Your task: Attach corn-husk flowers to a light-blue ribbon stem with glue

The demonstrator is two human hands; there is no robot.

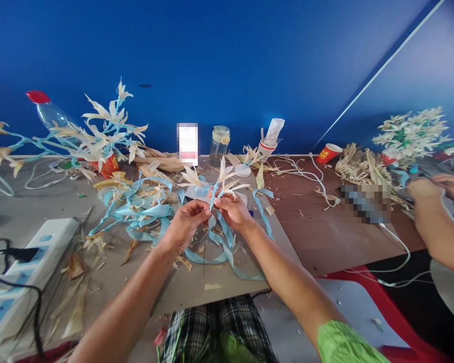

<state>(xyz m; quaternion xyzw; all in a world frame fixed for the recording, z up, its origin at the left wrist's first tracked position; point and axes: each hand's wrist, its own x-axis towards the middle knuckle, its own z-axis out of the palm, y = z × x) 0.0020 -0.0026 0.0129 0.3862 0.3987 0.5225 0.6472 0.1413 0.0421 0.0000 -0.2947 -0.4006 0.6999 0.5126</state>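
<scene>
Plaid cloth over the wearer's lap sits nearest my lens, below the near edge of the tabletop, with a green sleeve to its right.

From my remote seat I have only this head view. Between the near and far edges I see a small sprig held up off the surface: pale, husk-like petals on a stem wrapped in light-blue tape. The left grip is pinched on the stem's lower end; the right grip clasps it slightly higher. Loose blue ribbon trails beneath them toward the near edge.

As I judge it, the petals are joined and the upper stem is covered, while the dangling ribbon suggests unfinished wrapping. Left of both grips lie blue-wrapped twigs tangled with ribbon; whether they are complete I cannot tell. Toward the far left corner, a flowering branch rises by a red cup and looks fully made up. Another person's forearm reaches in at the right.
</scene>
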